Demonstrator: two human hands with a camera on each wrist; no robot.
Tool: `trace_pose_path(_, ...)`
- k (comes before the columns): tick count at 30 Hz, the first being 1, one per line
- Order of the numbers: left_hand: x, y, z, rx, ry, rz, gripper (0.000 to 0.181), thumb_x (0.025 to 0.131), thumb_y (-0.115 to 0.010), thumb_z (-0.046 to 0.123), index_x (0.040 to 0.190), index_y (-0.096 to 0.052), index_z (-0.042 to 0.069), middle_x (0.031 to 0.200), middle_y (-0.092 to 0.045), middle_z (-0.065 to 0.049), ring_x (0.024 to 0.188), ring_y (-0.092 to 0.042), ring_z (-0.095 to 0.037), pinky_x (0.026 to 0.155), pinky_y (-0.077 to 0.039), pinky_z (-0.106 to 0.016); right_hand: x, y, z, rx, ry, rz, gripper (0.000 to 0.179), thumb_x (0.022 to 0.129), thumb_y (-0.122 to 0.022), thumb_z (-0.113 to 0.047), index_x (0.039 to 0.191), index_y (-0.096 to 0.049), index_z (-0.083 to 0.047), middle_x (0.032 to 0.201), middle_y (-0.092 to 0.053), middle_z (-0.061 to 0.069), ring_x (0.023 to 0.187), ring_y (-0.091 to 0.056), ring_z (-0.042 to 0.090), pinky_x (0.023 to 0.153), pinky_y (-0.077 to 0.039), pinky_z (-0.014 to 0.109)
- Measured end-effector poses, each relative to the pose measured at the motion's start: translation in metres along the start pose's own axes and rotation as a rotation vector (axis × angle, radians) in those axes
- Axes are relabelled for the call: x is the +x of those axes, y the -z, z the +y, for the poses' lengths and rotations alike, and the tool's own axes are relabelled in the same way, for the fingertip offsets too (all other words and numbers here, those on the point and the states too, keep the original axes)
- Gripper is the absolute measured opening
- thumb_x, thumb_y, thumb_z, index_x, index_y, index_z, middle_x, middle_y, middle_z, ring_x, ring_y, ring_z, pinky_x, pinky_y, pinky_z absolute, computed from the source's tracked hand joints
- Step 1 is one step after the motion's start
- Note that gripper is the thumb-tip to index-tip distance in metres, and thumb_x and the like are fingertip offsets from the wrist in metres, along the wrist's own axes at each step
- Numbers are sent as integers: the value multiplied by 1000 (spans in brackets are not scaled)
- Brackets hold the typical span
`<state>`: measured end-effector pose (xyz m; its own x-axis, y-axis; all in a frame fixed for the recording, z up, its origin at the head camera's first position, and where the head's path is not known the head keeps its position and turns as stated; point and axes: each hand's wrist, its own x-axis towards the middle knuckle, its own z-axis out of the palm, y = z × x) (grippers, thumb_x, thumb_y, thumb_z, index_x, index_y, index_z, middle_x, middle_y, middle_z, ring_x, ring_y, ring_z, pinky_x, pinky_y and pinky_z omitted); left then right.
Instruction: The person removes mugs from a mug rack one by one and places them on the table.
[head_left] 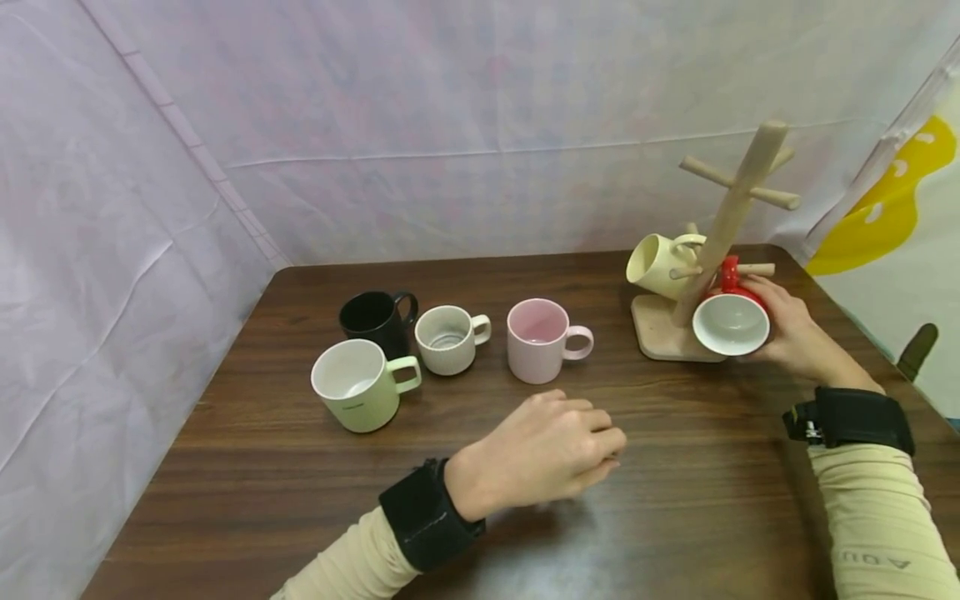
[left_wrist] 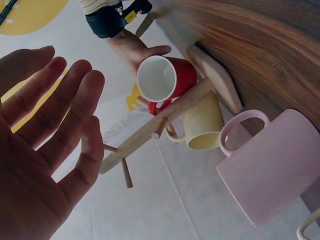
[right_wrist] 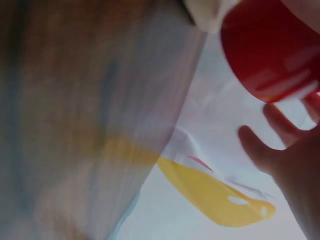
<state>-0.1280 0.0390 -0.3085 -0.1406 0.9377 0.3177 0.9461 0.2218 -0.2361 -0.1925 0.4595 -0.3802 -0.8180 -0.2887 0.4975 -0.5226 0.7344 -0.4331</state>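
My right hand [head_left: 787, 329] holds a red mug [head_left: 731, 322], white inside, from its outer side. The mug's handle is up at a lower peg of a wooden mug tree [head_left: 731, 221], its mouth facing me. In the right wrist view several fingers [right_wrist: 260, 147] stand spread close to the red wall. A cream mug [head_left: 660, 265] hangs tilted on the tree's other side. My left hand [head_left: 547, 450] hovers over the table, loosely bent and holding nothing. Beyond it stands a pink mug [head_left: 536, 342], upright, handle to the right.
Left of the pink mug stand a small off-white cup [head_left: 447, 340], a black mug [head_left: 375, 321] and a pale green mug [head_left: 360, 387], all upright. The tree's base [head_left: 667, 333] sits near the right back of the brown table [head_left: 247, 467]. Pale cloth walls [head_left: 450, 125] rise behind.
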Motion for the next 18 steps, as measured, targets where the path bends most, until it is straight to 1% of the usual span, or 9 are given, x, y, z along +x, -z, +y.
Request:
trace_pose_path(3, 0, -1, 0, -2, 0, 4, 12, 99, -64, 32, 95, -71, 24, 85, -66, 13, 82, -64, -7, 68, -46, -23, 0, -5, -2, -35, 21, 38, 111, 44, -91, 6, 144, -42, 6, 148, -42, 30, 135, -35, 41, 111, -17, 44)
trace_pose_path(6, 0, -1, -1, -4, -1, 12, 11, 99, -64, 32, 94, -71, 24, 85, -66, 13, 82, -64, -7, 68, -47, -23, 0, -7, -4, -45, 40, 69, 110, 45, -92, 3, 144, -43, 6, 147, -44, 29, 132, -37, 49, 114, -16, 37)
trace_pose_path(7, 0, -1, -1, -5, -1, 17, 11, 98, -64, 31, 94, -71, 24, 84, -66, 13, 81, -64, -7, 67, -47, -24, 0, -8, -5, -52, 42, 74, 111, 45, -93, 3, 144, -43, 6, 146, -44, 30, 131, -37, 49, 114, -16, 34)
trace_pose_path(9, -1, -2, -1, -7, -1, 20, 11, 98, -64, 31, 94, -71, 24, 84, -66, 13, 81, -64, -7, 67, -47, -23, -1, -8, -5, -50, 49, 85, 112, 47, -96, -3, 145, -43, 5, 143, -45, 33, 128, -38, 52, 113, -17, 30)
trace_pose_path(11, -1, -2, -1, -10, -2, 26, 11, 98, -64, 30, 94, -71, 24, 84, -66, 12, 81, -64, -8, 67, -46, -23, -1, -8, -6, -53, 46, 89, 112, 47, -97, -5, 146, -44, 4, 143, -45, 33, 127, -39, 52, 111, -18, 27)
trace_pose_path(12, 0, -2, -2, -12, -2, 29, 10, 98, -65, 30, 93, -71, 24, 84, -66, 12, 81, -64, -8, 67, -46, -23, -1, -8, -7, -56, 43, 90, 112, 47, -97, -5, 146, -44, 4, 143, -45, 32, 125, -39, 52, 111, -19, 27)
trace_pose_path(14, 0, -2, -2, -14, -2, 31, 10, 98, -65, 30, 93, -71, 24, 84, -66, 12, 81, -64, -8, 67, -46, -23, -2, -8, -8, -57, 34, 88, 112, 47, -97, -4, 146, -45, 3, 143, -46, 31, 123, -39, 53, 110, -22, 33)
trace_pose_path(16, 0, -1, -2, -18, -2, 36, 10, 98, -65, 30, 93, -71, 24, 84, -66, 12, 81, -64, -8, 67, -46, -23, -2, -8, -9, -63, 26, 87, 112, 44, -95, 3, 145, -46, 3, 142, -45, 31, 121, -38, 55, 110, -24, 41)
trace_pose_path(18, 0, -1, -2, -20, 0, 39, 10, 98, -65, 29, 93, -71, 24, 84, -65, 12, 81, -64, -8, 67, -46, -23, -2, -8, -10, -69, 21, 88, 112, 42, -94, 8, 143, -46, 4, 141, -46, 31, 120, -38, 55, 109, -25, 45)
